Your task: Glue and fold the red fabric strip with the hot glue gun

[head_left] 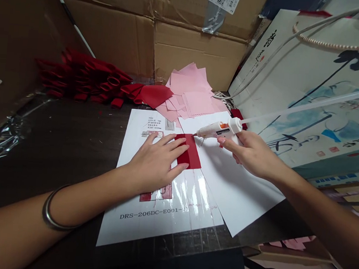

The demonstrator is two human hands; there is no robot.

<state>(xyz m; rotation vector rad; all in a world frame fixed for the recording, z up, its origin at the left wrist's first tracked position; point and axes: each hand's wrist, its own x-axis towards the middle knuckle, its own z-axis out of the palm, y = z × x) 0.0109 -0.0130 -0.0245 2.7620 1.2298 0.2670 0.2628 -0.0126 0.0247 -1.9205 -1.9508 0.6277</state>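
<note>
My left hand point(159, 160) lies flat with fingers stretched out, pressing down a dark red paper square point(192, 152) on a white printed sheet point(160, 220). My right hand point(251, 152) is wrapped round a white glue gun point(220, 129), a long clear glue stick point(306, 106) jutting from its back. The gun's nozzle touches the top edge of the red square. A metal bangle point(50, 213) sits on my left forearm.
A heap of pink paper squares point(190, 92) lies behind the sheet, with folded red paper pieces point(87, 79) to its left. Cardboard boxes point(190, 36) wall the back. A painted paper bag point(310, 87) leans at the right. Dark tabletop point(67, 142) spreads leftward.
</note>
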